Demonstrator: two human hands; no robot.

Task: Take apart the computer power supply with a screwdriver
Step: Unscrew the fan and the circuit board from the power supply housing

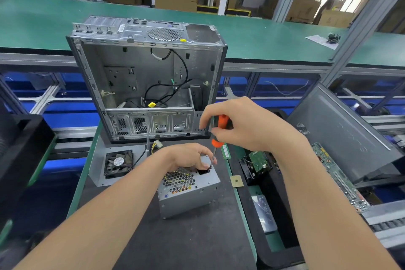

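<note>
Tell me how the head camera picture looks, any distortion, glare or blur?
Head view: wide-angle bending curves the green bench edge and the frame posts; daylight blows out the top right; the right hand on the screwdriver and the power supply are evenly lit and fairly sharp.

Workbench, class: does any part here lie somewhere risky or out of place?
Yes. A bare processor chip lies loose at the right edge of the dark mat, beside the power supply being unscrewed. A green memory stick sits at the same edge. A stray elbow might knock either off.
</note>
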